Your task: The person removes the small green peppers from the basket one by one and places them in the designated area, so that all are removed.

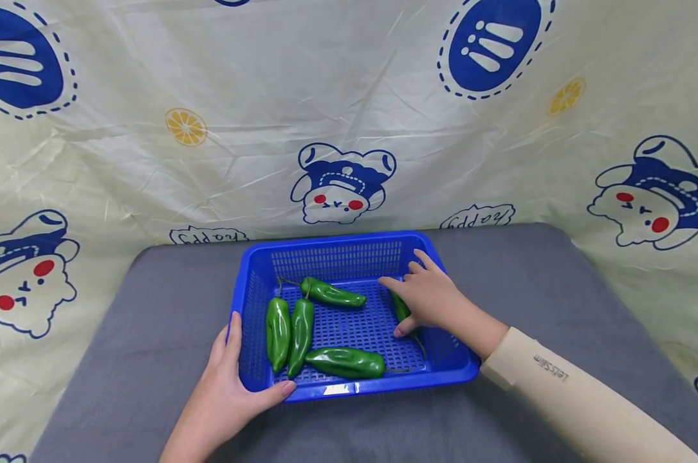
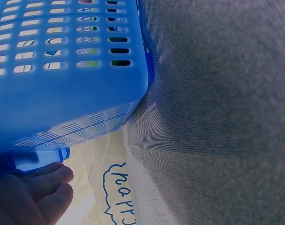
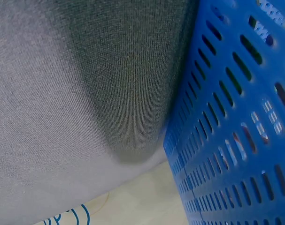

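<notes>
A blue plastic basket [image 1: 377, 387] with slotted walls holds several long green peppers. My left hand [image 1: 224, 376] grips its front left corner, thumb over the front rim and fingers along the left side. The left wrist view shows those fingers [image 2: 50, 185] beside the rim. Inside the right end, my right hand [image 1: 432, 297] is spread over one pepper [image 1: 403, 310], which it partly covers; thumb and fingers stand apart. Two peppers lie side by side at the left, one [image 1: 278, 334] next to another [image 1: 301, 337]. A pepper [image 1: 332, 293] lies toward the back, another [image 1: 345, 363] along the front.
The basket stands on a table covered in grey cloth [image 1: 528, 289]. Behind it hangs a pale curtain [image 1: 256, 180] printed with cartoon bears and orange slices. In the right wrist view the basket's outer wall [image 3: 227, 126] rises close beside the grey cloth.
</notes>
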Action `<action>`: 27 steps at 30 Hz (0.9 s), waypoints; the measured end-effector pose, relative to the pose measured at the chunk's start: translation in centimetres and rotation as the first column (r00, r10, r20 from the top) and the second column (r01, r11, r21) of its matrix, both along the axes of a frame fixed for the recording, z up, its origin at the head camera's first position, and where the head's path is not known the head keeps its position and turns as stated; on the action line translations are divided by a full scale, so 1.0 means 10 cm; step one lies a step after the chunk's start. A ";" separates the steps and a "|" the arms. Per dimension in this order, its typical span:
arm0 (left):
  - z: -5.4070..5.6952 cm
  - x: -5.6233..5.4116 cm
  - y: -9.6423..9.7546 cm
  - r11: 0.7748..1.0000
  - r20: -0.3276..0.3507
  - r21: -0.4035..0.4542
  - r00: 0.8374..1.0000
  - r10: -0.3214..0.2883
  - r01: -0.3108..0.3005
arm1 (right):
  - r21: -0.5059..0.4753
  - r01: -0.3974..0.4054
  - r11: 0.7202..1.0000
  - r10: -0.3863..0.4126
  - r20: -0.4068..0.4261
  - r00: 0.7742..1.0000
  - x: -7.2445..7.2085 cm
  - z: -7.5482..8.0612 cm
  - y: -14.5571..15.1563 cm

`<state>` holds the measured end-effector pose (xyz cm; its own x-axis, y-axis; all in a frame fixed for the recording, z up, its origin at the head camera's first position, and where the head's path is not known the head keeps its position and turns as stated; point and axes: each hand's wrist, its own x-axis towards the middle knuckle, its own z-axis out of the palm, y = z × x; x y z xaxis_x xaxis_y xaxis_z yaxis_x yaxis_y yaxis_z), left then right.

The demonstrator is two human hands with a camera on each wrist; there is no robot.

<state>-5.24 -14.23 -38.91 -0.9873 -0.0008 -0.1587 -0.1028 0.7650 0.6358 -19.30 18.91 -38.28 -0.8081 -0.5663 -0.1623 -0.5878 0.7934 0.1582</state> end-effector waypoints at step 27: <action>0.00 0.01 0.01 1.000 -0.017 0.019 1.000 0.012 -0.012 | -0.069 0.054 0.996 -0.040 0.186 0.982 0.02 -0.05 -0.12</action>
